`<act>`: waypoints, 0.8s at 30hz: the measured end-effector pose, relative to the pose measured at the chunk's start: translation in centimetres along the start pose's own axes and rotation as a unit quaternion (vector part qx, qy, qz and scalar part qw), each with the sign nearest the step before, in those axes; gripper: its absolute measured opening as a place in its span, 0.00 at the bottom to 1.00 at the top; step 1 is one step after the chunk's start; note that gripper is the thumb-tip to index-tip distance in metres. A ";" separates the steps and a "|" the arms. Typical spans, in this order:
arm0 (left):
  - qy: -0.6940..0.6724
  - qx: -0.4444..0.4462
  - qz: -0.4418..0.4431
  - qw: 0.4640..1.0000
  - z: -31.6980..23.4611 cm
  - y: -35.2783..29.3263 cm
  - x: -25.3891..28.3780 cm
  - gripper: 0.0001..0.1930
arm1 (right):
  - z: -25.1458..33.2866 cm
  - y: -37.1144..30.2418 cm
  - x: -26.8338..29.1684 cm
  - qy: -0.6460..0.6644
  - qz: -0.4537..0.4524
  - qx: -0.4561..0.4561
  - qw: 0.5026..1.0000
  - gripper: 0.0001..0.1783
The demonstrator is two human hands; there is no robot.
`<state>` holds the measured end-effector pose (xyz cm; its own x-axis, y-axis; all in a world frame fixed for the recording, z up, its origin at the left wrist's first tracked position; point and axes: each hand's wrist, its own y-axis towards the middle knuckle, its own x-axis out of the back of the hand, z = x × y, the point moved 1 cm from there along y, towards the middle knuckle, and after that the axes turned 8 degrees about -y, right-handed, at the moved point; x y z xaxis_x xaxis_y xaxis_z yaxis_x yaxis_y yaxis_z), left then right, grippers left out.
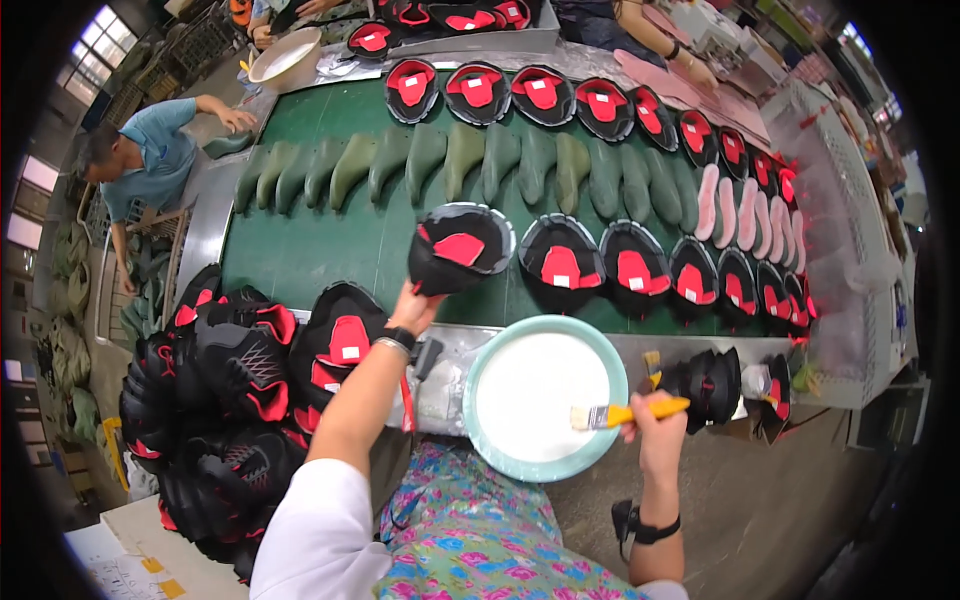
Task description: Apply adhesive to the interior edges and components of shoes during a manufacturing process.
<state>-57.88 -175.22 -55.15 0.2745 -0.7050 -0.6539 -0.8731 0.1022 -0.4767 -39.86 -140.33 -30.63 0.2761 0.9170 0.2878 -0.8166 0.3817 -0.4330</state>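
Note:
In my left hand [416,306] is a black shoe upper [440,262] with a red lining, its open underside facing up above the green work surface. My fingers close round its near end. My right hand [655,432] grips the yellow handle of a flat brush [607,416]. The brush's pale bristles are over, or at, the white liquid [530,385] in a light green basin [483,443]; whether they touch it I cannot tell. A row of similar shoe uppers [562,266] runs to the right of the held one.
Green shoe lasts [502,165] and pink insoles [746,214] line the green conveyor [300,255]. Black-and-red uppers [235,370] are heaped at left. A second brush [652,368] lies right of the basin. A co-worker in blue [160,150] is at far left; another person's arm [650,35] reaches in opposite.

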 end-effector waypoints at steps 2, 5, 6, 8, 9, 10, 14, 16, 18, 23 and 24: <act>-0.058 0.024 -0.029 0.998 3.3 3.8 -0.7 0.22 | -1.1 0.1 -0.8 -0.003 0.004 -0.004 1.000 0.09; -0.008 0.068 -0.073 0.995 5.1 3.3 -0.5 0.33 | -1.8 0.3 -1.5 -0.019 0.008 -0.042 0.999 0.09; 0.077 0.099 -0.130 0.983 4.3 2.0 0.2 0.36 | -1.7 0.4 -1.7 -0.020 0.008 -0.037 0.999 0.09; 0.428 -0.021 -0.151 0.891 0.5 -2.1 2.2 0.31 | -1.1 0.6 -2.4 -0.024 0.025 -0.036 0.999 0.09; 0.606 -0.111 -0.094 0.782 -2.7 -4.7 3.8 0.28 | -0.4 0.7 -2.8 -0.036 0.036 -0.014 0.999 0.09; 0.714 -0.194 -0.130 0.660 -6.0 -7.2 5.4 0.23 | 0.1 0.6 -3.6 -0.050 0.034 -0.007 0.998 0.09; 0.806 -0.152 -0.252 0.514 -16.4 -14.5 9.8 0.11 | 2.9 0.2 -10.6 -0.006 0.141 0.065 0.988 0.10; 0.736 -0.152 -0.199 0.629 -17.6 -17.3 9.9 0.05 | 3.7 -0.6 -15.5 -0.080 0.252 0.075 0.961 0.11; 0.761 -0.229 -0.135 0.592 -16.2 -20.4 9.0 0.03 | 2.9 -1.5 -22.1 -0.170 0.331 0.177 0.911 0.08; 0.814 -0.196 0.044 0.545 -13.3 -24.1 9.6 0.14 | -3.0 -2.9 -41.0 -0.330 0.274 0.372 0.823 0.17; 0.810 -0.199 0.036 0.551 -13.3 -24.3 10.3 0.14 | -4.4 -2.3 -43.5 -0.429 0.275 0.358 0.782 0.17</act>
<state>-39.19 -194.28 -42.54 -0.2046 -0.4431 0.8728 -0.9658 0.2363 -0.1064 -47.78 -180.63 -45.92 -0.4077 0.3877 0.8267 -0.8519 -0.4873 -0.1916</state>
